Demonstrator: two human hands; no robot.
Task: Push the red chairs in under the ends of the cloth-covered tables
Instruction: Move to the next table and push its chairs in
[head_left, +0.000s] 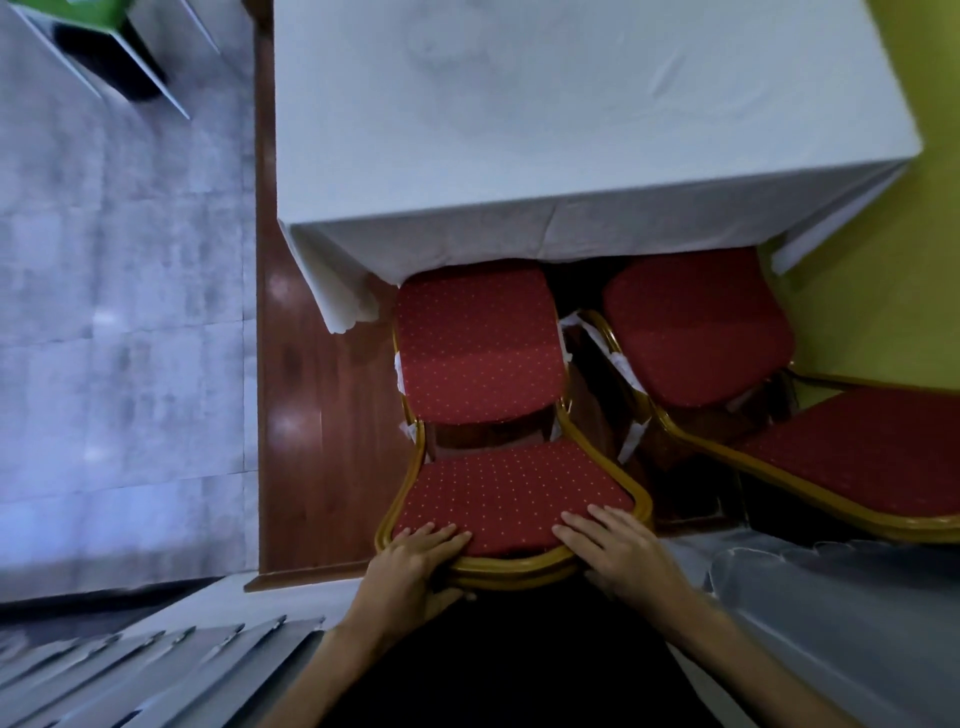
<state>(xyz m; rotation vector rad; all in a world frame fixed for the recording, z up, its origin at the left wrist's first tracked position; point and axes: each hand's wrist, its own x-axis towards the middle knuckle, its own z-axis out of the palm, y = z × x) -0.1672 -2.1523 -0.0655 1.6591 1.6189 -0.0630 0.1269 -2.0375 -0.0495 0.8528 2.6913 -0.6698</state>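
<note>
Judging from how things lay, the job was partly done. The near chair (478, 343) stood straight ahead of both hands, with only the front edge of its seat tucked under the hem of the white cloth (467, 234) that draped the bench (519, 104). Most of the seat still showed, so it looked to need a further push.

The left hand (415, 561) gripped the top of the backrest, fingers over the padding and thumb behind the gold frame (511, 564). The right hand (618, 551) held the same rail just beside it, fingers laid over the padding and thumb apparently tucked behind.

Off to the right of the right hand, the second chair (696, 332) sat skewed, its seat front at the cloth's edge and its backrest swung outward. It seemed to need straightening and pushing in as well.

Both chairs wore red fabric with fine pale dots over rounded cushions, bordered by curved, glossy gold tubing. Scraps of white wrapping clung to the frames. The cloth looked thin and creased, hanging in soft folds at its corner. Left of the left hand ran a polished wooden floor strip (322, 415).
</note>
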